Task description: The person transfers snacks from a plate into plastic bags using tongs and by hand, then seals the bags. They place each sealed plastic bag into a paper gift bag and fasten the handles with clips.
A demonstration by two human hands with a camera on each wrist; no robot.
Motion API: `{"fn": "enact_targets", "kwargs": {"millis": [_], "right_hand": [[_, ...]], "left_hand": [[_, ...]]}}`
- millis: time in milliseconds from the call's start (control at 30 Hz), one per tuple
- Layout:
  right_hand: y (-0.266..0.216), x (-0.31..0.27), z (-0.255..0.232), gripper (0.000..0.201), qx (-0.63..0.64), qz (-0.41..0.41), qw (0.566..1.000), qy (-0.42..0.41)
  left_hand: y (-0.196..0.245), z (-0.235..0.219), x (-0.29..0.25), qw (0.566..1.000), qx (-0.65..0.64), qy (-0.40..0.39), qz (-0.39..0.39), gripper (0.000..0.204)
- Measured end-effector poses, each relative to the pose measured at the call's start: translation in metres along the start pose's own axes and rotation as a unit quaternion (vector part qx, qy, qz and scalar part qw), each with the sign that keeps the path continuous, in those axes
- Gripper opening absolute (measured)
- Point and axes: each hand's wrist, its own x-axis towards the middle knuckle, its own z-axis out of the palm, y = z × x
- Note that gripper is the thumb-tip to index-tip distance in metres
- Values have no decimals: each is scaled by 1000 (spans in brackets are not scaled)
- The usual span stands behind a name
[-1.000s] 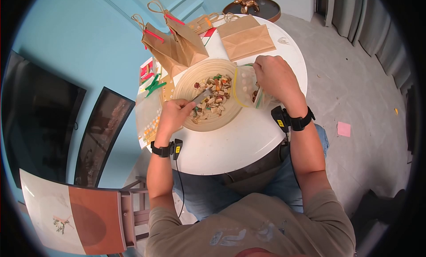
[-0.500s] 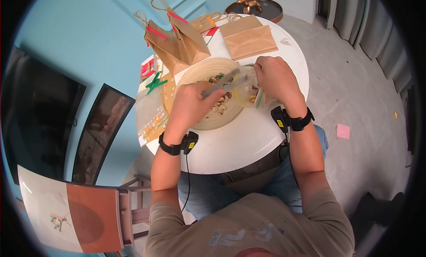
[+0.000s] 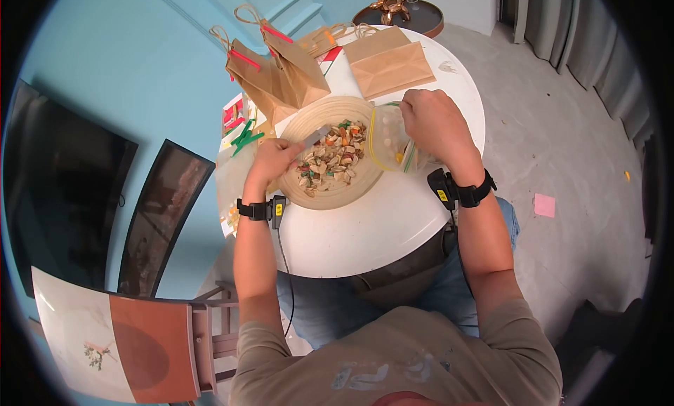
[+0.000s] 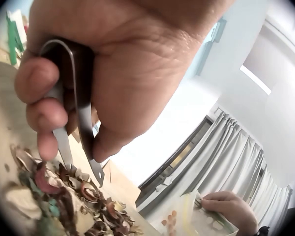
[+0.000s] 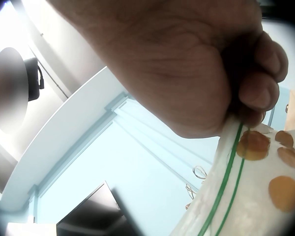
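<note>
My left hand (image 3: 270, 162) grips metal tweezers (image 4: 83, 120) over the left part of a round pale bowl (image 3: 368, 187). A heap of dried flower pieces (image 3: 340, 153), brown, cream, red and green, fills the bowl's middle. In the left wrist view the two tweezer tips stand apart, close over the heap. At the bowl's right side my right hand (image 3: 439, 122) pinches the top edge of a clear zip bag (image 3: 385, 134). Orange dots and a green zip line show on the bag (image 5: 221, 196) in the right wrist view.
Two upright brown paper bags (image 3: 298, 72) stand behind the bowl, with a flat paper bag (image 3: 393, 65) to their right. Green scissors-like clips (image 3: 246, 136) lie on the left. The white round table (image 3: 344, 244) ends near the person's lap.
My left hand swung right with the tweezers to the zip bag's mouth, then came back left over the bowl. The right hand stayed in place, holding the bag.
</note>
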Motion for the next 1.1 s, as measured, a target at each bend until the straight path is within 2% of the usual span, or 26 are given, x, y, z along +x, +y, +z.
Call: {"fn": "enact_targets", "kwargs": {"millis": [67,200,367,467,800,1000,1100], "right_hand": [[-3,0,1,25,0,3,1000,-6],[-3,1,4,25,0,4,1000,-12],[-6,0,1,25,2,5,1000,-8],[-5,0,0,25,3,8,1000,-8],[-4,-1,1,26,5,6,1000,-7],[-3,2,6,23,1,3,1000,-12],[-5,2,4,22,-8,10,1000,-23]], "left_hand": [[11,4,-6,997,-53,-63,9,48],[33,13,-19,997,-29,-75,11,43],[26,24,-21,992,50,-35,114,40],[24,30,-27,987,91,-5,133,39],[12,22,-38,994,2,16,105,34],[28,-4,-62,992,36,51,111,31],[52,-12,-79,990,40,68,116,32]]}}
